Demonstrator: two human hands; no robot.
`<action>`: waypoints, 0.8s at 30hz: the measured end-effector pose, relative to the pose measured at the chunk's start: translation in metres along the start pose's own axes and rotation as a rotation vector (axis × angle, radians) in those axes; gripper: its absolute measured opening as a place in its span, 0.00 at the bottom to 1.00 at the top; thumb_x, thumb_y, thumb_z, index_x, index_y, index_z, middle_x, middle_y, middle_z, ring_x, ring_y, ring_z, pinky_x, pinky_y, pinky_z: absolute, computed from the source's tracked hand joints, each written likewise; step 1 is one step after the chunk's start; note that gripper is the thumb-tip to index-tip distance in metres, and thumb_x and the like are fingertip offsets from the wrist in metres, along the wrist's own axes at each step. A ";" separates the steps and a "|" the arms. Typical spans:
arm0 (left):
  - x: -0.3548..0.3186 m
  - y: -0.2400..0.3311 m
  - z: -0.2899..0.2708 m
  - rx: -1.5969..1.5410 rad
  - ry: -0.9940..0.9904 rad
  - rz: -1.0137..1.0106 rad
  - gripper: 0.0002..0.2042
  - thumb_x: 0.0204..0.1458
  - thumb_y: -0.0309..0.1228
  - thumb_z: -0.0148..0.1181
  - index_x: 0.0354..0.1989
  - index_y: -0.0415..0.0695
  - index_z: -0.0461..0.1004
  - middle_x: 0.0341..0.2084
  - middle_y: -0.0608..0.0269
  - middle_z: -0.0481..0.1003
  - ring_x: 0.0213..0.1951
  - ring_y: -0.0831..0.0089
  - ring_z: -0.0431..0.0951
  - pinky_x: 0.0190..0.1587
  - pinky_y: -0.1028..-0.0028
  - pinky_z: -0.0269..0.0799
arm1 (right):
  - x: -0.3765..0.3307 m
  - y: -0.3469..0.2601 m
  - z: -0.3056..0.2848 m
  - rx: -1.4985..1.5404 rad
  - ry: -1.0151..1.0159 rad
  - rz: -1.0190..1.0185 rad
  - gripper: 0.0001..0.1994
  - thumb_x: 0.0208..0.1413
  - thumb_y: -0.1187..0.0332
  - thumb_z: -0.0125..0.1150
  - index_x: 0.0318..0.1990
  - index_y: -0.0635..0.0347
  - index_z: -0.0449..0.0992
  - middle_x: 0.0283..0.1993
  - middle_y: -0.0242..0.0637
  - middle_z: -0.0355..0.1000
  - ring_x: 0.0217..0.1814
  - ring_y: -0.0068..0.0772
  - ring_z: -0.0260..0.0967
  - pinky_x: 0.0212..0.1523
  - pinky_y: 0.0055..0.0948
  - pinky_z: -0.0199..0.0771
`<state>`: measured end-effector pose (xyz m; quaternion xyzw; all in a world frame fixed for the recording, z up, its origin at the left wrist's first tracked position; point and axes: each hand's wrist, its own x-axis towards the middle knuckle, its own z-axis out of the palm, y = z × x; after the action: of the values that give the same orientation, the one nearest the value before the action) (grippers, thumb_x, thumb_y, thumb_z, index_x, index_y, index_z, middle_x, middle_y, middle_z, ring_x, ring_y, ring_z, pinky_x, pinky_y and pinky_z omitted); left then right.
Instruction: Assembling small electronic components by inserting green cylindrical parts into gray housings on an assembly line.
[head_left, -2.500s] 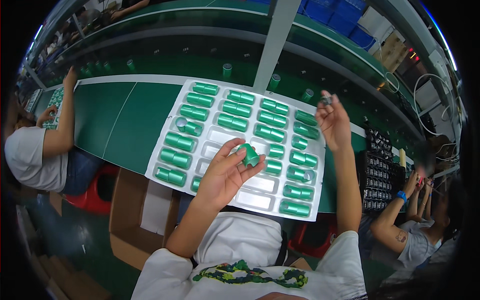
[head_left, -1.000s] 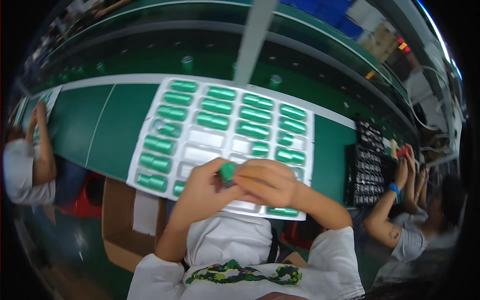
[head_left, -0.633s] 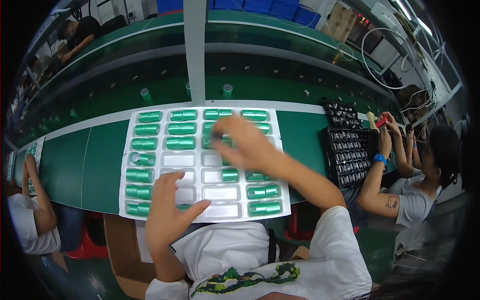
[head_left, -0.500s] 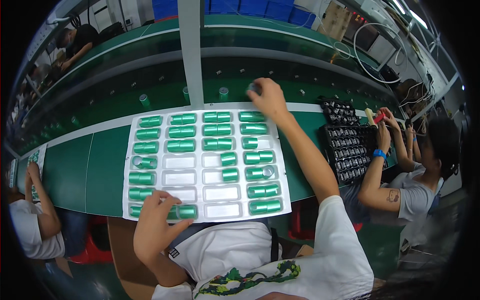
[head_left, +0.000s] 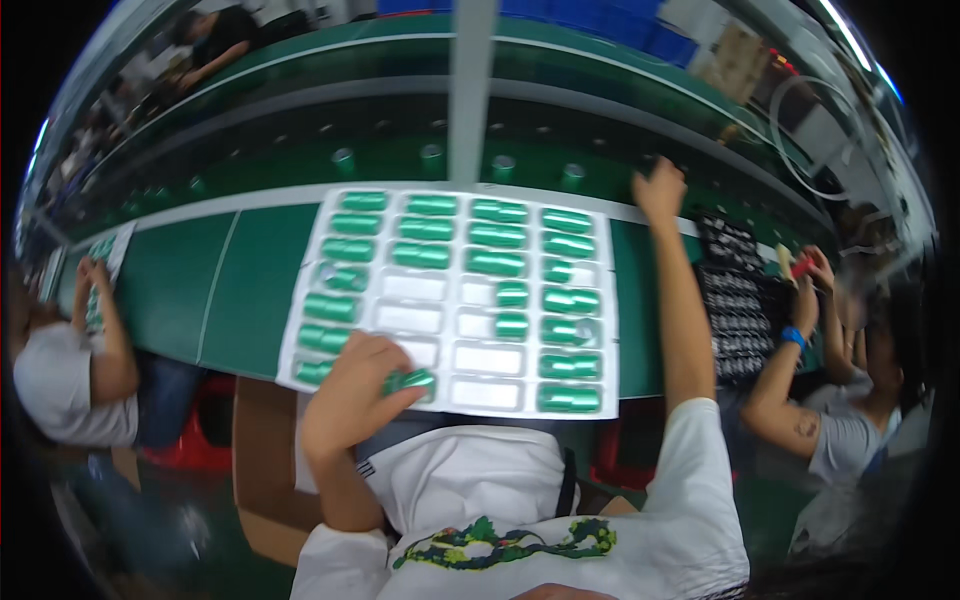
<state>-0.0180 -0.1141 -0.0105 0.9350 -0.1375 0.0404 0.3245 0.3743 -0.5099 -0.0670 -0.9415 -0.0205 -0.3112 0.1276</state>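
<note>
A white tray (head_left: pixel 487 390) with rows of pockets lies before me; many pockets hold shiny green cylinders (head_left: pixel 497 263), mostly two end to end, and several in the middle columns are bare. My left hand (head_left: pixel 350 393) is over the tray's near left part, thumb spread from its curled fingers, close around green cylinders (head_left: pixel 412 383) lying in a near pocket. My right hand (head_left: pixel 661 192) reaches past the tray's far right corner over the green belt, fingers closed at a small dark thing (head_left: pixel 648 163), too blurred to name.
Upright green cylinders with grey tops (head_left: pixel 502 169) stand along the belt behind the tray. A grey post (head_left: pixel 470 100) rises there. At right are black trays of small parts (head_left: pixel 737 310) and a co-worker's hands (head_left: pixel 805 280); another person (head_left: pixel 90 340) sits at left.
The view has shifted, so the tray appears farther right and higher. My right hand has moved rightward along the belt, beyond the tray's corner. My left hand stays near the same pocket, fingers more curled.
</note>
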 end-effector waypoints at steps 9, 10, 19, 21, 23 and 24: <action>0.000 0.022 0.017 -0.036 0.025 -0.066 0.12 0.46 0.27 0.68 0.38 0.37 0.78 0.37 0.55 0.74 0.44 0.55 0.71 0.50 0.63 0.70 | 0.001 0.072 0.047 0.137 -0.061 0.036 0.15 0.53 0.69 0.64 0.47 0.62 0.79 0.44 0.53 0.77 0.48 0.56 0.75 0.51 0.47 0.75; 0.000 0.021 0.017 -0.034 0.010 -0.063 0.13 0.46 0.27 0.68 0.40 0.37 0.78 0.38 0.55 0.74 0.46 0.56 0.71 0.51 0.64 0.70 | 0.003 0.075 0.044 0.168 -0.136 0.043 0.15 0.52 0.67 0.65 0.47 0.63 0.81 0.43 0.52 0.78 0.48 0.55 0.76 0.51 0.45 0.75; -0.002 0.006 0.003 -0.021 -0.101 -0.124 0.19 0.39 0.29 0.74 0.44 0.40 0.82 0.44 0.60 0.73 0.50 0.58 0.68 0.54 0.66 0.69 | 0.004 0.050 0.004 1.855 -0.146 0.630 0.13 0.62 0.76 0.60 0.49 0.79 0.73 0.49 0.48 0.73 0.53 0.41 0.73 0.62 0.34 0.77; -0.007 -0.002 0.001 -0.025 -0.083 -0.100 0.19 0.39 0.29 0.74 0.44 0.41 0.82 0.45 0.61 0.73 0.49 0.58 0.67 0.54 0.66 0.69 | 0.003 0.019 -0.023 2.096 -0.210 0.589 0.13 0.63 0.78 0.56 0.51 0.80 0.71 0.50 0.52 0.71 0.54 0.43 0.71 0.60 0.32 0.77; -0.006 -0.006 -0.001 -0.022 -0.106 -0.101 0.20 0.39 0.29 0.74 0.44 0.43 0.82 0.45 0.62 0.73 0.49 0.58 0.67 0.54 0.65 0.68 | -0.005 -0.003 -0.046 2.251 -0.361 0.587 0.14 0.64 0.78 0.55 0.54 0.80 0.69 0.51 0.52 0.70 0.54 0.43 0.70 0.60 0.33 0.76; -0.006 -0.010 -0.002 -0.003 -0.071 -0.065 0.19 0.39 0.29 0.74 0.44 0.43 0.83 0.45 0.62 0.73 0.49 0.58 0.67 0.54 0.65 0.68 | -0.012 -0.017 -0.057 2.402 -0.523 0.573 0.16 0.64 0.78 0.53 0.56 0.80 0.67 0.51 0.52 0.69 0.54 0.43 0.69 0.60 0.34 0.76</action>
<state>-0.0206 -0.1043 -0.0162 0.9394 -0.1185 -0.0036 0.3218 0.3295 -0.5077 -0.0263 -0.2364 -0.1100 0.1375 0.9556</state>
